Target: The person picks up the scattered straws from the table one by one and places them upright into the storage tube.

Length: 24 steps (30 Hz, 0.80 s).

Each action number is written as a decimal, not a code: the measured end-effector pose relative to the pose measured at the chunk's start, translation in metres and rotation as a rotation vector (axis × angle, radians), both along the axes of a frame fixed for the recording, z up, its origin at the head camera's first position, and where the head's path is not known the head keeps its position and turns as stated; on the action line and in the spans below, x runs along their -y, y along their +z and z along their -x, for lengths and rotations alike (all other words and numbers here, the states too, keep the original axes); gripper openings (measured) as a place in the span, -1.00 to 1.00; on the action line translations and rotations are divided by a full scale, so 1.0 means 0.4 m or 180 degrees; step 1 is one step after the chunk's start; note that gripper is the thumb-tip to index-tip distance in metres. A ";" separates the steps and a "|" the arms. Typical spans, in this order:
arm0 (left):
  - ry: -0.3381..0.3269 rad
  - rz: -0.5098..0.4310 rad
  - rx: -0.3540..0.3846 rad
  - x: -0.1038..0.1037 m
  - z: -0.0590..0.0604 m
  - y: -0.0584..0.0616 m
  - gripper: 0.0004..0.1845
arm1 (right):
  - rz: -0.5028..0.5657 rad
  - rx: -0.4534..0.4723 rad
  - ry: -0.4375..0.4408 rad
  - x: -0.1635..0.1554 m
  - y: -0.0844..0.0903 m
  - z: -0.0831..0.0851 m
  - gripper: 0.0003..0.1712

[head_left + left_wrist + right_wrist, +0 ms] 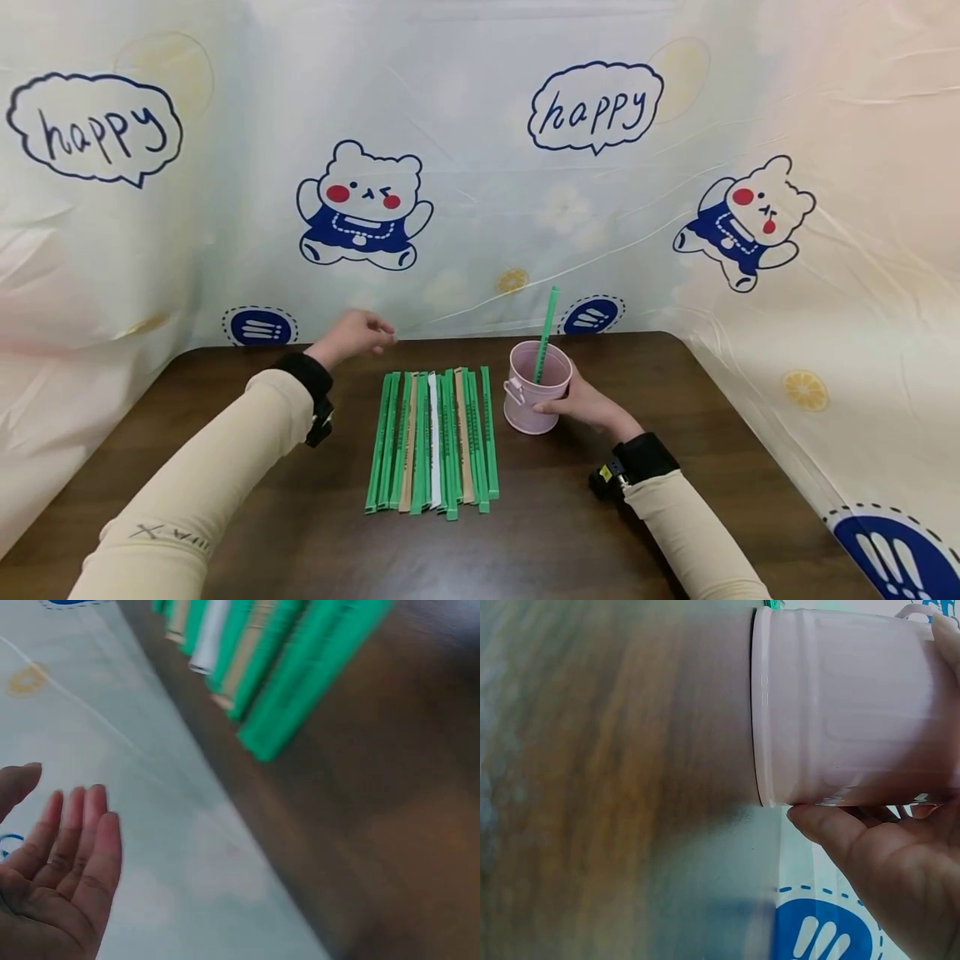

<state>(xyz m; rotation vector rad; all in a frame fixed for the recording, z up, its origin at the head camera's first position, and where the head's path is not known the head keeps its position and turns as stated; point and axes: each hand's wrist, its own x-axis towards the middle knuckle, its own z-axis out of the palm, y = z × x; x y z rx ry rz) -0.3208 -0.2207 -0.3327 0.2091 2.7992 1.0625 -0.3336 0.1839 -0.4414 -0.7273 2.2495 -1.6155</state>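
My right hand (588, 406) grips a small pink bucket (528, 414) from its right side, the bucket upright on the table. A single slim green stick (548, 321) leans in it, its upper end above the rim. In the right wrist view, the bucket (862, 712) is large, with the thumb side of the hand (889, 859) along its wall. Left of the bucket lies a row of slim printed green sticks (387, 442), with a few tan sticks (409, 442) and one white stick (435, 442) among them. Holding nothing, my left hand (356, 335) hovers beyond the row's far left end, fingers loosely extended.
The brown wooden table (315, 525) ends just behind the bucket and the row. Past its far edge hangs a pale sheet (480, 208) printed with bears and words. A black strap with a small camera (318, 400) sits on the left wrist, another camera (609, 479) on the right.
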 end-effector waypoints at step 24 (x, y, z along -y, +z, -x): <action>0.0717 -0.0116 0.0438 0.009 -0.017 -0.225 -0.81 | 0.0024 0.0028 0.0031 0.000 0.000 0.000 0.29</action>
